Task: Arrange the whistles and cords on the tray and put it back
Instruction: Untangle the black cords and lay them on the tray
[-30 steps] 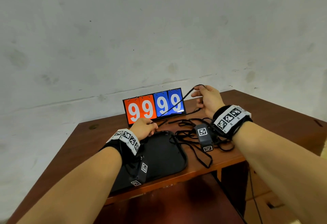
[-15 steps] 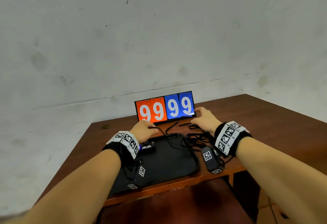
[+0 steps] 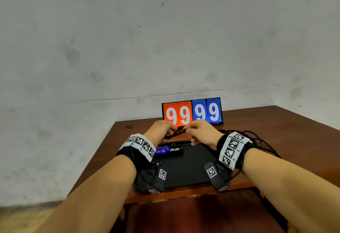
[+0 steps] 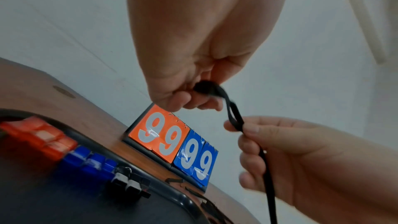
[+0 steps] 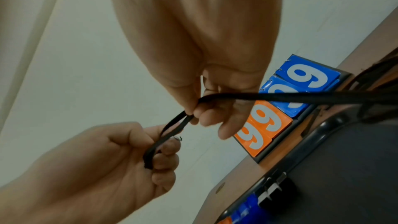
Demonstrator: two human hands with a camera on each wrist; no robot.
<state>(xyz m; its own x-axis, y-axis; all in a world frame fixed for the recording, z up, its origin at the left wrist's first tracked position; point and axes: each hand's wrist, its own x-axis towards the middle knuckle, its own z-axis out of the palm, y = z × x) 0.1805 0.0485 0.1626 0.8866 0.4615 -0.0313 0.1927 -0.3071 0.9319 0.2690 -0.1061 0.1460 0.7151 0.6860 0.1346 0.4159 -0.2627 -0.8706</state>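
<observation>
Fingers of the left hand point(image 4: 185, 81) and the right hand point(image 4: 301, 156) both pinch one black cord point(image 4: 234, 117), held short between them above the tray's point(image 3: 184, 173) far edge, its loose length trailing right toward the cord pile point(image 3: 257, 140).

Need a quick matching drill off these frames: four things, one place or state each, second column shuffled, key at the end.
1. black cord
2. blue whistles
3. scoreboard
4. cord tangle

A. on the table right of the tray
B. stands at the table's back edge
C. pinched between left hand and right hand
D. on the tray

Pairs: 1-C, 2-D, 3-B, 4-A
</observation>
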